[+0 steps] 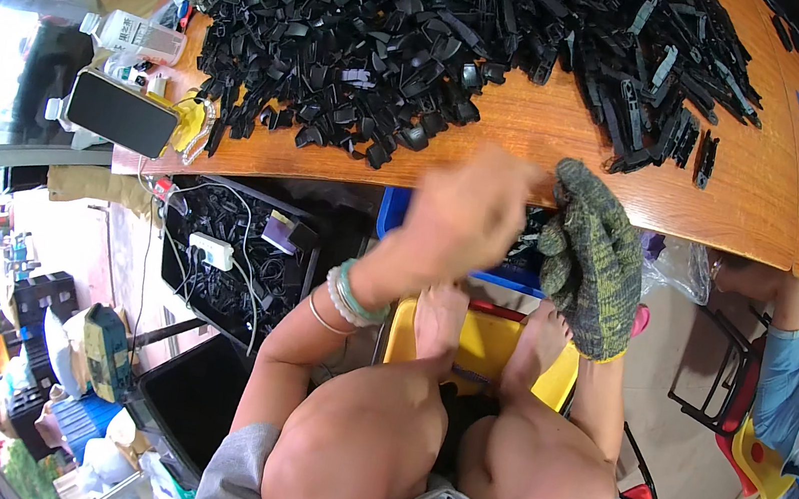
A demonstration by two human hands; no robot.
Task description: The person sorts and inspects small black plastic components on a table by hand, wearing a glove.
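My left hand (465, 213), bare and wearing bracelets (353, 294) at the wrist, is smeared by motion just off the table's front edge. I cannot make out its fingers or anything in them. Close on its right is my right hand (595, 260), in a grey-green knitted glove with its fingers curled in; whatever they hold is hidden. Below both hands stands a blue bin (390, 212) with dark parts partly visible inside. Beyond them a heap of small black plastic parts (344, 60) covers much of the wooden table (517, 124), with longer black strips (643, 90) to the right.
A phone (123, 112) on a stand and a plastic bottle (140, 38) are at the table's left. Under it, a black crate (244, 280) holds parts, cables and a white power strip (212, 252). My feet rest in a yellow tray (400, 335). Another person's arm (791, 311) shows at right.
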